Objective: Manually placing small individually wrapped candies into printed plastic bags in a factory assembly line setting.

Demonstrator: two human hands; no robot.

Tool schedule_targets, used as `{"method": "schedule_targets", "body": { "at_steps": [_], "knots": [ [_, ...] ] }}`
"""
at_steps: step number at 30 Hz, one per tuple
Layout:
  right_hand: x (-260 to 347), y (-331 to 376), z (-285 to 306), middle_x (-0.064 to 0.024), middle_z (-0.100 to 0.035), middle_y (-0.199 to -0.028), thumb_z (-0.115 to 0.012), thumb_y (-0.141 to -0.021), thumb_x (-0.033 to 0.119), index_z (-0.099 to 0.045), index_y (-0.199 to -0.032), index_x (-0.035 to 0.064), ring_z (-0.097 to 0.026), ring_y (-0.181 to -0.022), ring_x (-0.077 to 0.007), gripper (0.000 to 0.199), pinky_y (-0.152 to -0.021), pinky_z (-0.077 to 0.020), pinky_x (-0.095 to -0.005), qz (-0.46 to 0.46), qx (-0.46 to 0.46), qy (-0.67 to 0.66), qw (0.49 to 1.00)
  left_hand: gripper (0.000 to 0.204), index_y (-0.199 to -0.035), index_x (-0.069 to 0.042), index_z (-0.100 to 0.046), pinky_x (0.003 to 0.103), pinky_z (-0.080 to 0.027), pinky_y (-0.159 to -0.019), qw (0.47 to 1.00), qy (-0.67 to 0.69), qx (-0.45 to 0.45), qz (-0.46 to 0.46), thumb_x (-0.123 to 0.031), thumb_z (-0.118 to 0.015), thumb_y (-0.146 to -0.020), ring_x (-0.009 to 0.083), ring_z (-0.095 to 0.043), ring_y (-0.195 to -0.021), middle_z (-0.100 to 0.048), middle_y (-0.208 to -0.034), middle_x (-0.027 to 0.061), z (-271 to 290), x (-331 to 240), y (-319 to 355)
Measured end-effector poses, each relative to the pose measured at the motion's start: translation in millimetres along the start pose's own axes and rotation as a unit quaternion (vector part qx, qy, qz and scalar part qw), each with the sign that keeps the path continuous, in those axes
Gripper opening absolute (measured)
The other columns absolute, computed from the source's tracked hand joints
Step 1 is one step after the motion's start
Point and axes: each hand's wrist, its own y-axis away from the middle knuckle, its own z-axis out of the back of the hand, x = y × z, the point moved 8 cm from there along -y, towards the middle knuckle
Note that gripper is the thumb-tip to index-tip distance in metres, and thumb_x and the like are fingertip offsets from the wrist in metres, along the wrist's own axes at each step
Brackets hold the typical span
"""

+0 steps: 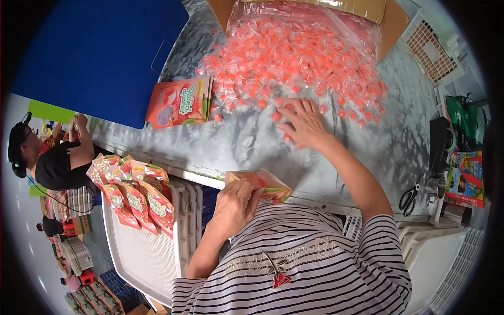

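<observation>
My left hand [234, 203] grips a red and green printed candy pouch [268, 185] by its edge, close to my body at the table's near edge. My right hand [307, 126] rests at the near fringe of a big heap of clear-wrapped red candies [294, 58], fingers and thumb spread. A few loose candies [276, 117] lie right by its fingertips and thumb; whether any is under the palm is hidden. Left of the heap, a stack of flat pouches [178, 103] lies on the grey marbled table [231, 147].
Several filled pouches [139, 194] lie on a stack of white trays [136, 257] at my left. A cardboard box [394, 26] stands behind the heap, and a blue panel [100, 52] is at far left. Black scissors [408, 200] lie at right. A co-worker [58, 157] is at left.
</observation>
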Motion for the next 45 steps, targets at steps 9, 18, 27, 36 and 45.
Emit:
{"method": "schedule_targets", "body": {
  "at_steps": [9, 18, 27, 36, 45],
  "knots": [
    [-60.0, 73.7, 38.9, -0.0110, -0.064, -0.109, -0.051, -0.097, 0.017, -0.061, -0.114, 0.0009, -0.061, -0.099, -0.0223, 0.026, -0.085, -0.0481, -0.0319, -0.110, -0.225, -0.265, 0.931, 0.012, -0.082, 0.000, -0.057, 0.042, -0.047, -0.057, 1.000, 0.003, 0.005, 0.007, -0.002, -0.069, -0.079, 0.0356, -0.059, -0.065, -0.058, -0.073, 0.0145, 2.4, 2.6, -1.7],
    [-59.6, 96.5, 30.5, -0.0099, -0.068, -0.096, -0.049, -0.098, 0.014, -0.062, -0.110, -0.0001, -0.065, -0.084, -0.0172, 0.023, -0.075, -0.0502, -0.0291, -0.166, -0.198, -0.332, 0.907, 0.012, -0.086, -0.001, -0.058, 0.040, -0.046, -0.056, 0.998, -0.008, -0.019, 0.057, -0.003, -0.068, -0.081, 0.0337, -0.058, -0.063, -0.058, -0.073, 0.0147, 13.1, 20.7, 6.0],
    [-27.1, 79.3, 23.6, -0.0143, -0.060, -0.117, -0.053, -0.096, 0.018, -0.058, -0.120, 0.0030, -0.059, -0.105, -0.0223, 0.029, -0.087, -0.0480, -0.0316, -0.110, -0.152, -0.280, 0.941, 0.011, -0.090, 0.000, -0.060, 0.035, -0.047, -0.055, 0.997, -0.017, -0.009, 0.071, 0.000, -0.067, -0.081, 0.0289, -0.061, -0.062, -0.062, -0.078, 0.0131, 13.4, 22.3, 8.2],
    [48.7, 58.4, -7.3, -0.0164, -0.034, -0.145, -0.070, -0.079, 0.047, -0.048, -0.137, 0.0198, -0.029, -0.135, -0.0373, 0.068, -0.112, -0.0204, -0.0558, 0.045, -0.044, 0.001, 0.998, 0.010, -0.089, 0.000, -0.059, 0.037, -0.047, -0.055, 0.998, -0.019, -0.001, 0.051, -0.002, -0.067, -0.082, 0.0297, -0.060, -0.061, -0.061, -0.077, 0.0141, 6.5, 17.1, 8.0],
    [38.5, 90.9, 1.1, -0.0166, -0.044, -0.131, -0.074, -0.077, 0.030, -0.055, -0.123, 0.0093, -0.040, -0.123, -0.0364, 0.053, -0.105, -0.0309, -0.0523, 0.045, -0.087, 0.010, 0.995, 0.014, -0.082, -0.001, -0.055, 0.042, -0.047, -0.057, 0.999, -0.009, -0.005, 0.036, -0.005, -0.068, -0.081, 0.0349, -0.058, -0.064, -0.058, -0.073, 0.0154, 6.8, 10.4, 5.8]
  ]
}}
